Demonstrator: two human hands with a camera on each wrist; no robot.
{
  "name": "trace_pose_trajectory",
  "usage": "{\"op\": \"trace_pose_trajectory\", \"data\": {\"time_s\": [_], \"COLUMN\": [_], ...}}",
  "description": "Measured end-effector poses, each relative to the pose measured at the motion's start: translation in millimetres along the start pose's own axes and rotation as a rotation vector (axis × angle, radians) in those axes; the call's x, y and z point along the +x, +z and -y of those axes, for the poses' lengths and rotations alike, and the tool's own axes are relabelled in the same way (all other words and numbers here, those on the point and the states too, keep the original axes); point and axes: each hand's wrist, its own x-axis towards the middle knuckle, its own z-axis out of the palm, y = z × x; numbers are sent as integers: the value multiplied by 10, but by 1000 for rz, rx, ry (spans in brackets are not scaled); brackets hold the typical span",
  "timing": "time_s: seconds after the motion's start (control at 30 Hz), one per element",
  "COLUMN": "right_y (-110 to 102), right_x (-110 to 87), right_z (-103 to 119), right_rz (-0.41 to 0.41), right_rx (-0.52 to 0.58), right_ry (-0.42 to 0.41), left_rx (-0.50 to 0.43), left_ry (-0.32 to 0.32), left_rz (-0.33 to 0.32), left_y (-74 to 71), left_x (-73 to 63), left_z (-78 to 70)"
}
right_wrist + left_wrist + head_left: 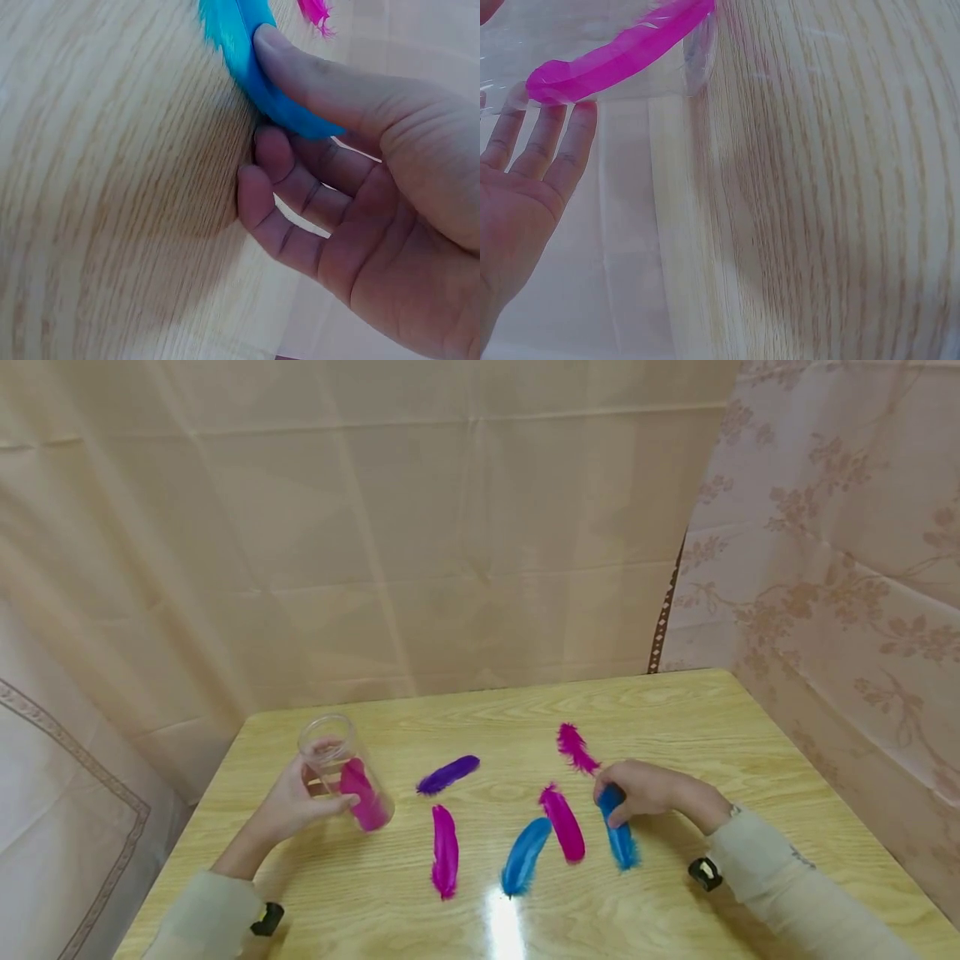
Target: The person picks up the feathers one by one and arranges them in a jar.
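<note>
My left hand (295, 802) grips a clear plastic jar (330, 750) around its side at the table's left, the jar leaning with its open mouth up. Inside it lies a pink feather (365, 797), seen through the wall in the left wrist view too (622, 60). On the right, my right hand (645, 789) pinches a blue feather (621, 835) between thumb and fingers, close to the tabletop. The right wrist view shows the thumb across this feather (247, 45). Just beyond that hand lies a frayed magenta feather (573, 747).
Across the middle of the wooden table (390, 918) lie a purple feather (448, 774), a pink feather (445, 852), another blue feather (527, 856) and a magenta feather (563, 827). Cloth curtains (480, 543) hang behind the table and at both sides.
</note>
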Motion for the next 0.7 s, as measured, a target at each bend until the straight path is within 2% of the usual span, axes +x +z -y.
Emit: {"op": "trace_pose_trajectory", "data": {"time_s": [0.33,0.6,0.7], "right_y": [-32,-27,-18], "right_x": [30,78,96], "right_z": [-37,-3,9], "right_rz": [-44,-121,-139], "right_rx": [102,168,224], "right_ry": [-86,-91,-99], "left_rx": [25,30,22], "left_ry": [-27,-41,-39], "left_rz": [-1,2,4], "left_y": [-5,-8,-6], "left_x": [7,5,2], "left_z": [-7,-7,-7]}}
